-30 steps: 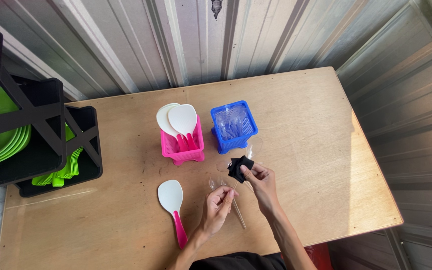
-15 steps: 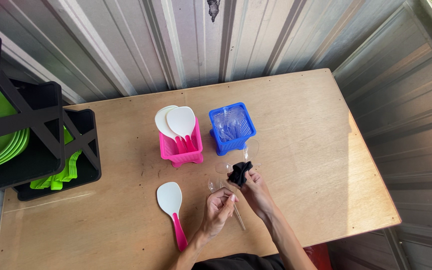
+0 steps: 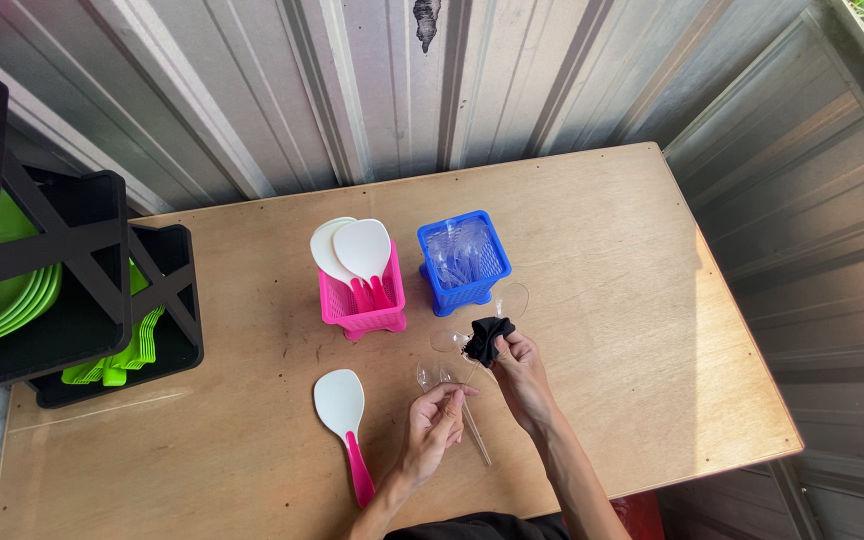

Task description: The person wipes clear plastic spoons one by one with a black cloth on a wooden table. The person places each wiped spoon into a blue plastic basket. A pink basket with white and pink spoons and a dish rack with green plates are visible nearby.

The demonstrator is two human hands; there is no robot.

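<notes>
A person's two bare hands work over a plywood table (image 3: 652, 300) seen from above. The right hand (image 3: 517, 375) is closed around a bunched black cloth (image 3: 487, 338), pressing it against a clear plastic spoon (image 3: 452, 341) near the table's middle. The left hand (image 3: 432, 425) pinches the lower end of that clear spoon's handle between its fingertips. More clear plastic spoons (image 3: 427, 376) lie on the wood between the hands, and another clear spoon (image 3: 512, 298) rests just beside the cloth. Behind the hands stands a blue basket (image 3: 464, 290) filled with clear cutlery, and to its left a pink basket (image 3: 362, 305) holds white rice paddles with pink handles. One such rice paddle (image 3: 342, 420) lies flat left of the left hand. A black rack (image 3: 82, 300) with green plates sits at the table's left edge, against a corrugated metal wall (image 3: 352, 90).
</notes>
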